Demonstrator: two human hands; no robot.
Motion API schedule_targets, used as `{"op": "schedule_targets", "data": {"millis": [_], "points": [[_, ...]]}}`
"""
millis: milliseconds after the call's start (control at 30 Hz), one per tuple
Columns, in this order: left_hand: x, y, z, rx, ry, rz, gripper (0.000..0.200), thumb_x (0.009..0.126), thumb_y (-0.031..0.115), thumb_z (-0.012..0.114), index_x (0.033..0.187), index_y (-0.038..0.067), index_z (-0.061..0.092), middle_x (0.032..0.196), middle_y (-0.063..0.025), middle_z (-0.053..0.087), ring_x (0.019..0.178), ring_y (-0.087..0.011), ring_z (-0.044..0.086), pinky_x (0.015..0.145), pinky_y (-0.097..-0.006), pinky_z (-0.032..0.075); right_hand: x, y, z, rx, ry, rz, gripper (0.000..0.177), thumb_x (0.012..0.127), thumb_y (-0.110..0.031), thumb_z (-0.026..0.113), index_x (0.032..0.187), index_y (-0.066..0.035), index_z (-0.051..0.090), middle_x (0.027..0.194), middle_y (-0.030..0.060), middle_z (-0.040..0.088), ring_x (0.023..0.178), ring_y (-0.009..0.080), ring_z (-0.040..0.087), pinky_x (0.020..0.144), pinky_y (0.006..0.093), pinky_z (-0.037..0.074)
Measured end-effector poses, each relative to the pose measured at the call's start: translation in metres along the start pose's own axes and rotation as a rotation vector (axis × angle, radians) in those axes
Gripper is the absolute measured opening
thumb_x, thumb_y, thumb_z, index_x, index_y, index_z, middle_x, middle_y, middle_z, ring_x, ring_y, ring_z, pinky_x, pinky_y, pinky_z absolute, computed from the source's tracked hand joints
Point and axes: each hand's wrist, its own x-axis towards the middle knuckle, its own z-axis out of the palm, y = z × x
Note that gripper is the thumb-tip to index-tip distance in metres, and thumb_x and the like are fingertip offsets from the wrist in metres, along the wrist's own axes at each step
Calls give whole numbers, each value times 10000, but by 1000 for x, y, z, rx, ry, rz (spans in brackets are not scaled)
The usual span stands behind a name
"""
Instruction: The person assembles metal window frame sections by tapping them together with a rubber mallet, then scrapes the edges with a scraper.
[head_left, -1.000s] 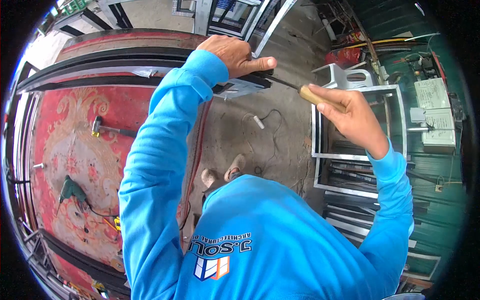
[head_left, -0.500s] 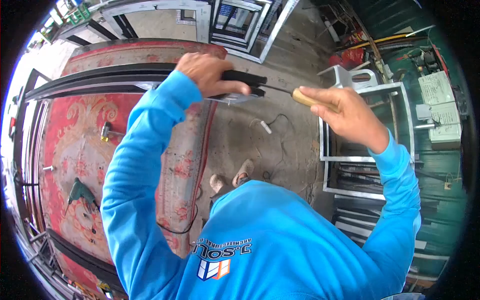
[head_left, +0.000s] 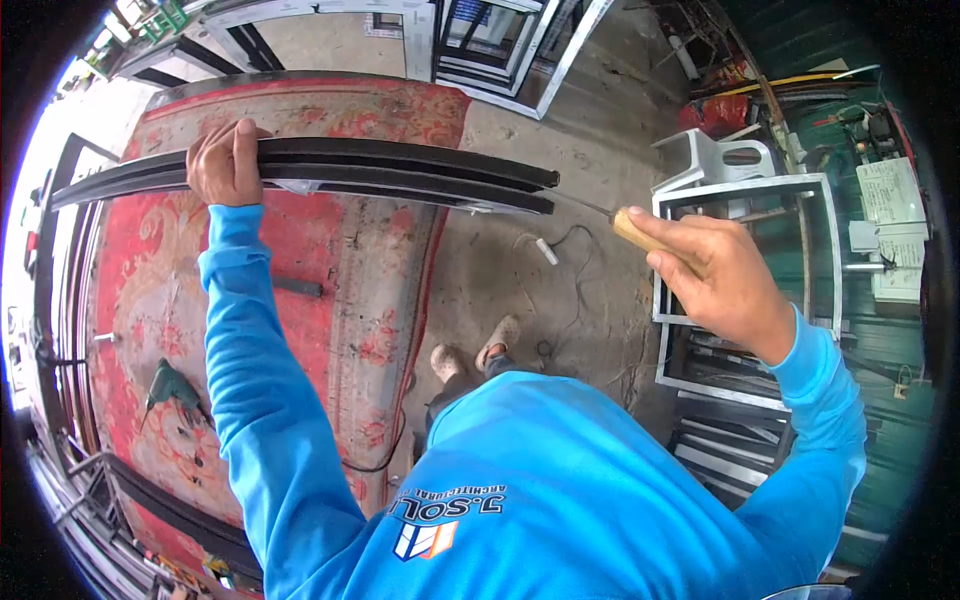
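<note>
A long black frame profile [head_left: 400, 160] with two parallel bars lies across the carpeted table, its end reaching past the table edge on the right. My left hand [head_left: 225, 168] is closed round the profile, well back from that end. In my right hand [head_left: 715, 270] is a wooden-handled tool [head_left: 632, 228] with a thin metal shaft. The shaft's tip overlaps the end of the profile in this view. Below the bars, a short dark handle [head_left: 298, 287] shows beside my left sleeve.
The red patterned carpet [head_left: 350, 290] covers the table on my left, where a green power drill [head_left: 172, 385] lies. White and black window frames [head_left: 500, 60] stand beyond. On my right are a grey plastic stool [head_left: 715, 155] and a metal frame rack [head_left: 830, 230]. A cable [head_left: 575, 255] lies on the floor.
My left hand has moved left along the profile, away from its end, uncovering the bars. My right hand has shifted slightly right and down, still holding the tool.
</note>
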Motion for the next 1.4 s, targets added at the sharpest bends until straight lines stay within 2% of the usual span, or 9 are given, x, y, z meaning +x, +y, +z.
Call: {"op": "schedule_targets", "data": {"millis": [233,467,767,1000,1067,1133,1200,1267,1400], "points": [[7,-1,0,-86,-9,105,467,972,360,440,741,62,716,729,-83,672,759,-273,657,794,-351,452,14,-3,-6,4,8,-20,377,845,-41,673,1222,-30,682,826,228,681,676,320,669,640,382,520],[2,4,-1,-150,49,116,444,948,323,457,730,29,708,717,-99,673,704,-274,643,763,-352,461,24,-7,-14,-6,-50,0,379,834,-36,679,1212,-55,693,738,197,650,611,304,631,593,376,487],[-18,5,-13,-99,39,113,479,964,302,419,748,-19,701,714,-136,672,710,-288,646,739,-374,475,20,-5,-13,14,-123,-25,372,841,-47,675,1213,-48,691,757,184,668,628,308,643,607,380,493],[-38,1,-25,-131,88,123,423,967,241,434,751,-6,702,708,-131,668,711,-292,647,759,-391,485,11,4,8,76,-157,-113,416,853,-38,664,1269,-52,659,770,183,681,642,279,664,615,354,497],[-35,-5,-24,-99,48,83,413,968,239,435,751,19,709,722,-131,680,743,-289,663,767,-384,489,7,8,11,116,-137,-25,407,861,-35,651,1267,-60,663,744,169,675,644,269,669,623,335,497],[-29,-2,-24,-56,23,32,431,974,268,431,752,43,723,744,-129,694,768,-289,675,798,-377,488,3,-2,8,46,-110,-98,420,870,-49,654,1288,-89,657,707,140,632,614,268,623,605,353,485],[-25,-1,-19,-4,53,15,457,981,312,431,755,57,735,756,-115,702,773,-282,677,837,-372,479,-8,-15,4,-360,-30,-228,449,871,-71,668,1317,-119,644,686,121,575,587,267,551,579,389,463],[-24,-4,-18,5,40,-1,478,984,351,435,755,68,744,757,-107,705,786,-273,681,862,-369,468,-18,-10,9,-281,19,-196,475,863,-86,683,1333,-128,633,686,120,539,580,275,507,570,417,443],[-19,-2,-16,-8,36,-2,473,983,343,450,734,66,742,726,-108,698,784,-262,680,850,-356,467,-21,-8,14,-74,35,-102,448,881,-77,663,1328,-97,629,712,147,580,619,288,561,594,405,458]]}}
